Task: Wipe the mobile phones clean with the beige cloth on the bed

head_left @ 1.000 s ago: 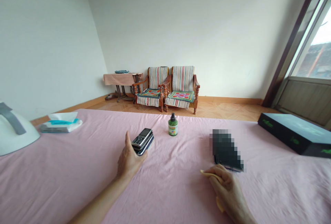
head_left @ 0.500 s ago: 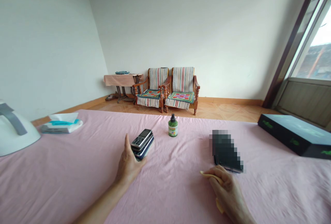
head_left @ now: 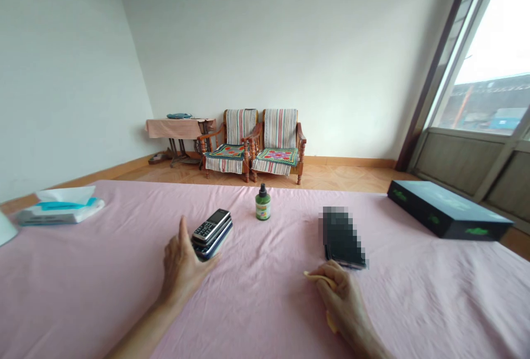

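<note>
Left of centre, stacked phones (head_left: 212, 227) ran lengthwise up-right from the nearer left hand (head_left: 181, 268), fingers spread wide; lower right, the right hand (head_left: 343, 295) pinched yellow cloth (head_left: 332, 323)

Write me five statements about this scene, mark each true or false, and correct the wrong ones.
1. The right hand holds a yellow cloth. True.
2. The green bottle stands upright. True.
3. The left hand grips the green bottle. False: the left hand is spread at the near end of the stack of phones.
4. The black box lies left of the tissue pack. False: the black box lies to its right.
5. Two chairs stand side by side. True.
</note>
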The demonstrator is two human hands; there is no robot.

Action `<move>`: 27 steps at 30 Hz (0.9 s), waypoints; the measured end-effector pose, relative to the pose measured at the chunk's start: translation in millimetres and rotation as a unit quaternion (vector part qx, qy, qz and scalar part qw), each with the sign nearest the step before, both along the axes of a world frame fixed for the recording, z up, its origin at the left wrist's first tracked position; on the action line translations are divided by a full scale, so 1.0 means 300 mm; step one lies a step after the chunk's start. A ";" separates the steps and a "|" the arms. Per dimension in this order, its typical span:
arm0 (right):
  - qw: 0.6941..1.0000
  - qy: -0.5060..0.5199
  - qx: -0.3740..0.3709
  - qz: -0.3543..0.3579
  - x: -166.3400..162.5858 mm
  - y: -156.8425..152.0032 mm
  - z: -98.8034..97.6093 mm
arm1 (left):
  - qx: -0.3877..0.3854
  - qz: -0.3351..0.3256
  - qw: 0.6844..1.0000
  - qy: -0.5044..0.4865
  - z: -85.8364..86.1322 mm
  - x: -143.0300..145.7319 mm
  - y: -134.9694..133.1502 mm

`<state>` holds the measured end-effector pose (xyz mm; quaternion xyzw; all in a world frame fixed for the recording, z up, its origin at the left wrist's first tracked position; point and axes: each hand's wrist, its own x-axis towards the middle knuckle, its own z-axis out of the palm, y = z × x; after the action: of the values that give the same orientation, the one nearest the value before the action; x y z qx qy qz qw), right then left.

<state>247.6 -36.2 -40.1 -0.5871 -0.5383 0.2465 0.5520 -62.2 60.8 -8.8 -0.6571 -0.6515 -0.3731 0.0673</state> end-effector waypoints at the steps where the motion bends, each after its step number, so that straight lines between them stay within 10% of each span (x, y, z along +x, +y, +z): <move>1: 1.000 -0.001 0.000 -0.003 -0.003 0.000 0.004 | 0.048 0.003 0.999 0.021 0.007 0.006 -0.007; 6: 0.999 0.016 0.011 -0.036 -0.028 -0.006 0.033 | 0.171 -0.205 0.962 0.059 0.013 0.086 -0.062; 11: 0.996 0.044 -0.019 -0.071 -0.032 -0.008 0.042 | -0.077 -0.450 0.890 -0.012 0.019 0.260 -0.092; 27: 0.970 -0.002 -0.106 -0.221 0.287 -0.028 0.122 | -0.255 -0.483 0.810 -0.214 -0.067 0.766 -0.012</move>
<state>333.9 -44.7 -3.4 -0.7473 -0.3674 0.1727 0.5261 167.5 57.1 -28.8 -0.7843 -0.3201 -0.3086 -0.4326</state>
